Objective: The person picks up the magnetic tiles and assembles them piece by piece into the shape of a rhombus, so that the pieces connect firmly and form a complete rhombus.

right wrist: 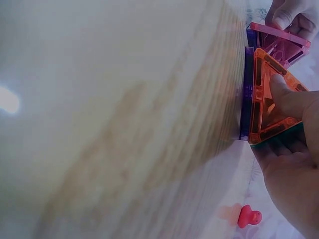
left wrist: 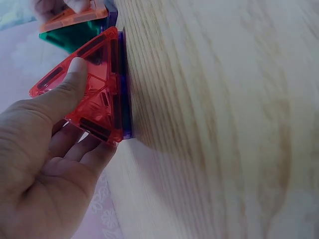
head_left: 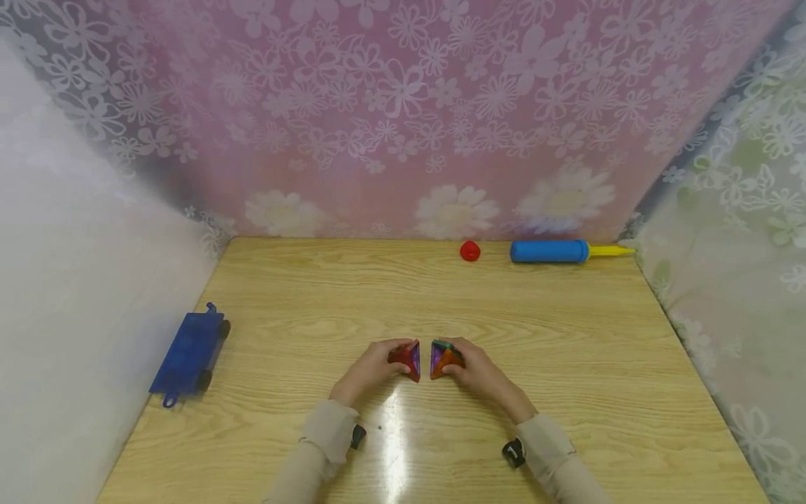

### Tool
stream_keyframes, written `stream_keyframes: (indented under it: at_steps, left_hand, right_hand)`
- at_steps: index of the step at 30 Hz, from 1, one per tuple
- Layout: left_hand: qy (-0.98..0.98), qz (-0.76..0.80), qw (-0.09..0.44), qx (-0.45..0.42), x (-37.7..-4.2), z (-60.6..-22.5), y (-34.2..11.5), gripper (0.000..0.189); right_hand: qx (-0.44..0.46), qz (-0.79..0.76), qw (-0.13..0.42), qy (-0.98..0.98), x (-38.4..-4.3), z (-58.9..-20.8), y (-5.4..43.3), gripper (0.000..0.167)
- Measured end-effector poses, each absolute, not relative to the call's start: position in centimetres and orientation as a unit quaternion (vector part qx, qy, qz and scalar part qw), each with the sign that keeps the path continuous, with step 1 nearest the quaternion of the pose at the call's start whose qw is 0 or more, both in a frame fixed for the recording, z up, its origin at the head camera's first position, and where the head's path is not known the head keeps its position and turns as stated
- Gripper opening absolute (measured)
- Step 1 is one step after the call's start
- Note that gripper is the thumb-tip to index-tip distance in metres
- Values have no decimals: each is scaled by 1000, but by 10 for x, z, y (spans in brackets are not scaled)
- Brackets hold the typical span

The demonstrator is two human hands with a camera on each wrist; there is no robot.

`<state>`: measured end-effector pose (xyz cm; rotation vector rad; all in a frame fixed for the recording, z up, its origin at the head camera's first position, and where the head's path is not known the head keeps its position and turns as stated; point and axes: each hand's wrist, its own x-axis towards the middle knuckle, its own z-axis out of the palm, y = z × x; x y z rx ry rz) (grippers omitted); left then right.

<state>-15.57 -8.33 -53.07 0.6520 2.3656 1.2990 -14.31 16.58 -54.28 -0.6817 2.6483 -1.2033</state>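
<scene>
My left hand [head_left: 371,364] grips a small pyramid of see-through magnetic tiles, thumb on its red triangular tile [left wrist: 102,102]. A purple tile [left wrist: 126,107] forms the base of that pyramid, down at the wooden tabletop. Opposite, my right hand [head_left: 480,369] grips a second such pyramid, its thumb against an orange triangular tile [right wrist: 265,107]. This one also shows a green tile [right wrist: 281,135] on its far side and a purple tile [right wrist: 246,94] underneath. In the head view the two pyramids face each other across a narrow gap.
A blue toy wagon [head_left: 192,352] with dark wheels is at the table's left edge. Along the back lie a small red piece [head_left: 469,250] and a blue hand pump [head_left: 548,251] with a yellow nozzle. Patterned cloth walls border the wooden table [head_left: 327,294].
</scene>
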Motion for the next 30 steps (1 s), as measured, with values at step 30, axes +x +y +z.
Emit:
stream_keyframes:
  at_steps: [30]
  left_hand:
    - [842, 458, 167, 231, -153, -532, -74, 49]
  right_hand:
    - [-264, -398, 88, 874, -151, -542, 155, 49]
